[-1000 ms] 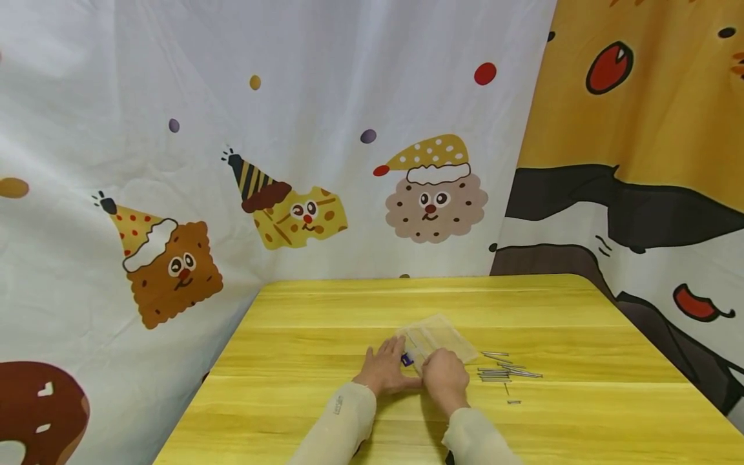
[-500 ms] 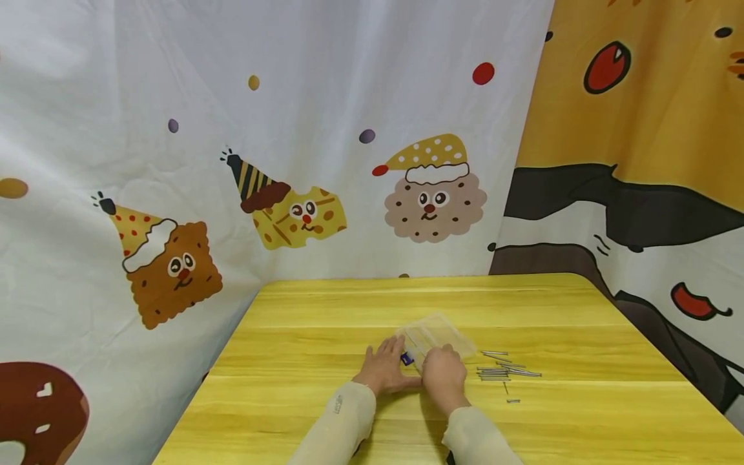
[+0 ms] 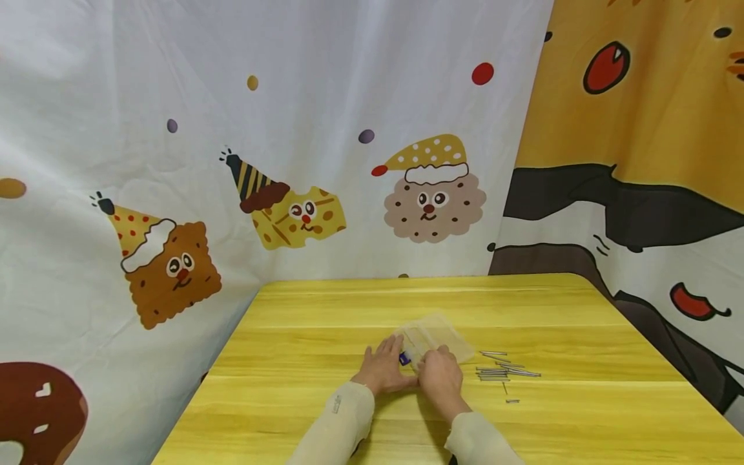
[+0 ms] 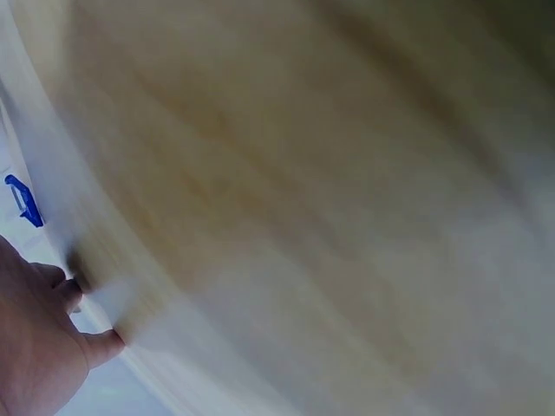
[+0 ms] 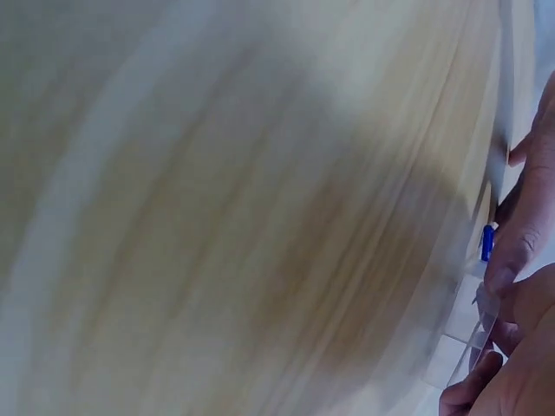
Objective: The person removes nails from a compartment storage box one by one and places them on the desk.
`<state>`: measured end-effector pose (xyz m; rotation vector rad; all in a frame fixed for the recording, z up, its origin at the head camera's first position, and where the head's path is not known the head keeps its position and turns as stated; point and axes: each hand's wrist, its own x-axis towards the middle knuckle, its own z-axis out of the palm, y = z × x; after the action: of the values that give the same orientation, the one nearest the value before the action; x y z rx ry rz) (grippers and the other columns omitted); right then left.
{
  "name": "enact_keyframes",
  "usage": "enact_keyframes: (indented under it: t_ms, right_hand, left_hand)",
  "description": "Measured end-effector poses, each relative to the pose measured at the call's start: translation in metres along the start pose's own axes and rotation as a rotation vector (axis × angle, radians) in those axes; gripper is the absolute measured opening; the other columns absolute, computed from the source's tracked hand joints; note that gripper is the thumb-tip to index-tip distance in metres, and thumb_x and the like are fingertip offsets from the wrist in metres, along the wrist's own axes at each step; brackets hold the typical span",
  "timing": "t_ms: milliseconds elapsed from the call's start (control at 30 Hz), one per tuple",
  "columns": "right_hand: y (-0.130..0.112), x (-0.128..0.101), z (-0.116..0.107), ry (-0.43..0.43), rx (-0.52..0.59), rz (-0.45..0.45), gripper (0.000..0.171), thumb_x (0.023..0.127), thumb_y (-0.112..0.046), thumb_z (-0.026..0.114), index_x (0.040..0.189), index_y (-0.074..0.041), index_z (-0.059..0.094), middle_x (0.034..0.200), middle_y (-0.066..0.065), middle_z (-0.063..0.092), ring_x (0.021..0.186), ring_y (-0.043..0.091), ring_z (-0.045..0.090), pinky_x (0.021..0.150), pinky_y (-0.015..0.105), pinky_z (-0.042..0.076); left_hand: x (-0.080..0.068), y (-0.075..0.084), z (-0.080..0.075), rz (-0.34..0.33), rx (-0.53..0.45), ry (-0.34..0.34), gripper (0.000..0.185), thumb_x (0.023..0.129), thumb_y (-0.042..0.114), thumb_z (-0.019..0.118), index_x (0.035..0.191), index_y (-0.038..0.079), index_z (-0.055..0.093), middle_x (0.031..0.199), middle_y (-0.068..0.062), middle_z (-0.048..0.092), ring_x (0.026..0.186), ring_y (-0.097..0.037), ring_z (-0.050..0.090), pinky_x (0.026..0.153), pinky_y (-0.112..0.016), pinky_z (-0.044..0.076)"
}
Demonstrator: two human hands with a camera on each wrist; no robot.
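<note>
A flat, clear plastic compartment box lies on the table, turned at an angle, with a blue latch on its left side. My left hand rests at the box's left near corner, fingers extended beside the latch and thumb stretched toward the right hand. At the near edge, my right hand has its fingers curled and grips the box; in the right wrist view its fingers are against the clear plastic. The left wrist view shows only part of the left hand and the blue latch.
Several long metal nails lie loosely piled just right of the box. Nearer the front lie a thin single nail and a short metal piece. The wood-grain table ends at a printed curtain behind.
My right hand has shifted slightly left along the box's near edge. The left hand keeps its place at the corner, and the nails have not moved.
</note>
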<state>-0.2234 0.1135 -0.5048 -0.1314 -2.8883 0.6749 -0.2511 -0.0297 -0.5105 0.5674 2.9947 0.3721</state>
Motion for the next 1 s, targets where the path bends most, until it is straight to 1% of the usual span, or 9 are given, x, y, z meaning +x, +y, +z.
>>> enact_keyframes:
  t_ms: [167,300,400,467,567,667,800,933,1000]
  right_hand:
    - [0.001,-0.001,-0.003,0.001,0.184,0.002,0.013,0.091,-0.014,0.069,0.079,-0.009,0.075,0.089,0.008,0.060,0.074,0.023,0.059,0.060,0.041,0.052]
    - [0.007,0.000,-0.009,-0.021,0.409,0.005,0.013,0.093,-0.010,0.067,0.087,-0.004,0.077,0.091,0.009,0.069,0.075,0.021,0.061,0.062,0.039,0.051]
    - [0.012,0.000,-0.014,-0.061,0.527,0.018,0.015,0.095,-0.011,0.065,0.092,-0.002,0.076,0.100,0.010,0.069,0.088,0.025,0.061,0.072,0.042,0.052]
    - [0.015,0.000,-0.017,-0.091,0.568,0.015,0.016,0.097,-0.013,0.064,0.095,-0.001,0.075,0.108,0.013,0.065,0.098,0.029,0.059,0.079,0.047,0.051]
    - [0.020,-0.002,-0.023,-0.135,0.603,-0.011,0.017,0.099,-0.015,0.063,0.099,-0.002,0.073,0.115,0.014,0.059,0.108,0.033,0.055,0.087,0.052,0.049]
    - [0.027,-0.002,-0.029,-0.175,0.626,-0.053,0.016,0.099,-0.016,0.063,0.103,-0.004,0.073,0.117,0.012,0.059,0.107,0.031,0.055,0.088,0.052,0.049]
    - [0.041,0.002,-0.040,-0.197,0.623,-0.129,0.013,0.097,-0.015,0.064,0.100,-0.006,0.073,0.110,0.006,0.061,0.104,0.023,0.055,0.091,0.047,0.048]
    - [0.064,0.008,-0.054,-0.227,0.590,-0.212,0.012,0.098,-0.014,0.064,0.095,-0.006,0.071,0.103,0.003,0.060,0.097,0.019,0.053,0.087,0.040,0.046]
    - [0.078,0.008,-0.063,-0.258,0.574,-0.236,0.014,0.098,-0.017,0.063,0.097,-0.005,0.070,0.102,0.004,0.059,0.092,0.018,0.051,0.081,0.035,0.046]
  left_hand:
    - [0.000,-0.002,0.001,-0.020,-0.044,-0.003,0.110,0.078,0.075,0.064,0.157,0.007,0.027,0.158,-0.014,0.033,0.145,-0.028,0.030,0.114,-0.060,0.024]
    - [0.002,-0.006,0.007,-0.017,-0.069,-0.001,0.110,0.080,0.076,0.061,0.157,0.007,0.025,0.159,-0.014,0.030,0.146,-0.029,0.029,0.115,-0.060,0.022]
    - [0.003,-0.007,0.010,-0.012,-0.081,-0.006,0.111,0.080,0.078,0.059,0.158,0.007,0.024,0.160,-0.015,0.028,0.146,-0.030,0.028,0.116,-0.060,0.020]
    - [0.003,-0.007,0.011,-0.012,-0.082,-0.007,0.112,0.079,0.079,0.058,0.158,0.007,0.023,0.160,-0.015,0.027,0.146,-0.030,0.028,0.116,-0.060,0.019]
    - [0.002,-0.006,0.009,-0.014,-0.083,-0.007,0.113,0.079,0.080,0.058,0.158,0.007,0.024,0.160,-0.015,0.028,0.146,-0.030,0.028,0.116,-0.060,0.020]
    - [0.001,-0.004,0.006,-0.018,-0.076,-0.018,0.112,0.079,0.079,0.059,0.158,0.007,0.023,0.160,-0.015,0.028,0.146,-0.030,0.028,0.116,-0.060,0.020]
    - [0.000,-0.002,0.001,-0.021,-0.095,-0.027,0.111,0.079,0.076,0.062,0.158,0.007,0.024,0.160,-0.015,0.027,0.146,-0.031,0.028,0.116,-0.060,0.020]
    - [0.000,-0.003,0.000,-0.023,-0.096,-0.030,0.110,0.080,0.075,0.062,0.158,0.007,0.023,0.161,-0.014,0.027,0.146,-0.030,0.027,0.116,-0.059,0.019]
    - [0.000,-0.003,0.001,-0.023,-0.086,-0.033,0.110,0.081,0.075,0.062,0.158,0.007,0.022,0.161,-0.014,0.026,0.146,-0.030,0.027,0.116,-0.059,0.019]
